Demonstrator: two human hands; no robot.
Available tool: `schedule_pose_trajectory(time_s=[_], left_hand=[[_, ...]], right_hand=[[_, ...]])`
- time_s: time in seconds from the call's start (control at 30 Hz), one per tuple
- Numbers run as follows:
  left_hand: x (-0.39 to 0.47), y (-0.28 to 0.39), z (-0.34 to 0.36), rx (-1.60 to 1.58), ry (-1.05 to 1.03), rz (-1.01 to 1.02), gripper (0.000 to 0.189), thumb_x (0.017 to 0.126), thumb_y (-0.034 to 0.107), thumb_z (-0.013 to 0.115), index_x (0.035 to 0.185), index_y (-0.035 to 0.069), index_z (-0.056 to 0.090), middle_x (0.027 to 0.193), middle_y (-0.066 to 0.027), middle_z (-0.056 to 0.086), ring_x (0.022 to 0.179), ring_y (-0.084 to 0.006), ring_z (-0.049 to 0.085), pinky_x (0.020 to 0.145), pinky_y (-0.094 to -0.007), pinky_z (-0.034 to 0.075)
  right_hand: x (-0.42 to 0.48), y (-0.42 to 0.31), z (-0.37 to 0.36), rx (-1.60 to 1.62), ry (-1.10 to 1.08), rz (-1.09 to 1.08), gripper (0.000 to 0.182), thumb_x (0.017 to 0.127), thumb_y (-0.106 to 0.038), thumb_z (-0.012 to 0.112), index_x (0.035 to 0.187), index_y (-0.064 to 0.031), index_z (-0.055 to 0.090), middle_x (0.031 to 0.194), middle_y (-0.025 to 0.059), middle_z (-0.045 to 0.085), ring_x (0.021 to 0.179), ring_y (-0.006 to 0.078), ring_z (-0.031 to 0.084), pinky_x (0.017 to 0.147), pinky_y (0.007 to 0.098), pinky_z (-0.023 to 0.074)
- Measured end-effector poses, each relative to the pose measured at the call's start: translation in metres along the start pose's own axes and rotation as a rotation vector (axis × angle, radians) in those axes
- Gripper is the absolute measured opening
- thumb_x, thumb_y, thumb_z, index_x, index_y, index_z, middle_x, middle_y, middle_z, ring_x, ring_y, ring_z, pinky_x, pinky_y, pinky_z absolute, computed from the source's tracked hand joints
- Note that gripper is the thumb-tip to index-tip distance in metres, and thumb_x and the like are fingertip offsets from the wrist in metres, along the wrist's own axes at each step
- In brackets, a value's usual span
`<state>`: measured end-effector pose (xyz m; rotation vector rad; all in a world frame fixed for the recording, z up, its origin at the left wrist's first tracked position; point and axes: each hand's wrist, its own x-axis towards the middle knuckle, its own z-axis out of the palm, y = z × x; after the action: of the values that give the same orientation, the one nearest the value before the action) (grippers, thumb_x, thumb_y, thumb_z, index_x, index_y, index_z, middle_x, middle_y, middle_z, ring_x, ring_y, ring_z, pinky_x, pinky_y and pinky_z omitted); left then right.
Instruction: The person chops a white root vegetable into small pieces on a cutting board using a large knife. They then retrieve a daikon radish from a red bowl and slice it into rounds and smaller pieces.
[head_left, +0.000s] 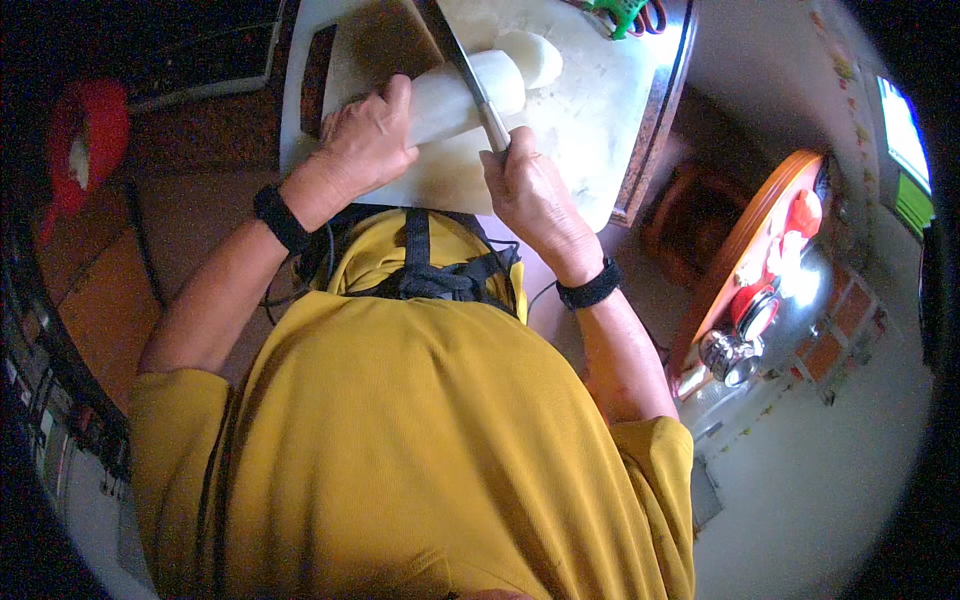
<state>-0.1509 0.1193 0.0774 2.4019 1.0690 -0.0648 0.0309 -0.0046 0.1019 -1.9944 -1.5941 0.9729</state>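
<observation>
A thick white radish-like vegetable (442, 105) lies on a pale cutting board (592, 142). My left hand (367, 139) grips its left end. In my right hand (536, 191) is the handle of a kitchen knife (471, 79), whose long blade crosses over the vegetable near its right end. How deep the blade sits in it I cannot tell. Just beyond that end rests a separate rounded white piece (534, 60) of the vegetable. The knife's tip runs out of the top of the view.
A green object (622, 13) and red-orange handles (655, 16) lie at the board's far right corner. The board sits on a brown speckled counter (652, 142). To the right, a wooden table (757, 217) bears a shiny metal pot (731, 356). Something red (94, 135) is at the left.
</observation>
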Motion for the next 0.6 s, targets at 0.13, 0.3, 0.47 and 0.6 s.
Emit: schedule_pose_trajectory(time_s=[0.13, 0.3, 0.47, 0.6], left_hand=[[0.0, 0.008, -0.008, -0.018, -0.088, -0.088, 0.05, 0.073, 0.019, 0.072, 0.106, 0.0, 0.039, 0.086, -0.028, 0.064, 0.082, -0.0451, 0.064, 0.071, -0.0528, 0.052], [0.002, 0.007, -0.006, -0.059, -0.118, -0.128, 0.054, 0.074, 0.016, 0.066, 0.117, 0.0, 0.036, 0.089, -0.0303, 0.063, 0.086, -0.0479, 0.061, 0.074, -0.0561, 0.049], [0.006, 0.002, 0.001, -0.099, -0.061, -0.125, 0.052, 0.075, 0.017, 0.065, 0.115, 0.0, 0.036, 0.09, -0.0309, 0.063, 0.087, -0.049, 0.061, 0.075, -0.0555, 0.05], [0.009, 0.008, -0.006, -0.107, -0.094, -0.162, 0.057, 0.076, 0.022, 0.067, 0.118, -0.002, 0.037, 0.095, -0.0318, 0.062, 0.092, -0.0482, 0.061, 0.08, -0.0538, 0.05]], right_hand=[[0.002, 0.0, 0.0, 0.01, 0.02, -0.051, 0.022, 0.093, -0.014, 0.053, 0.089, 0.0053, 0.043, 0.065, 0.0277, 0.055, 0.062, 0.0456, 0.057, 0.055, 0.0502, 0.0447], [0.002, 0.003, 0.003, -0.022, 0.061, -0.094, 0.02, 0.092, -0.012, 0.053, 0.089, 0.0043, 0.043, 0.065, 0.0264, 0.056, 0.063, 0.0445, 0.059, 0.056, 0.0497, 0.0455], [0.004, 0.008, -0.001, -0.131, 0.141, -0.073, 0.02, 0.091, -0.015, 0.057, 0.095, 0.0009, 0.046, 0.072, 0.0267, 0.06, 0.069, 0.0447, 0.061, 0.061, 0.051, 0.0477], [0.003, 0.007, -0.014, -0.175, 0.198, -0.098, 0.019, 0.09, -0.016, 0.059, 0.098, -0.0009, 0.05, 0.079, 0.0246, 0.062, 0.075, 0.043, 0.062, 0.064, 0.0492, 0.0486]])
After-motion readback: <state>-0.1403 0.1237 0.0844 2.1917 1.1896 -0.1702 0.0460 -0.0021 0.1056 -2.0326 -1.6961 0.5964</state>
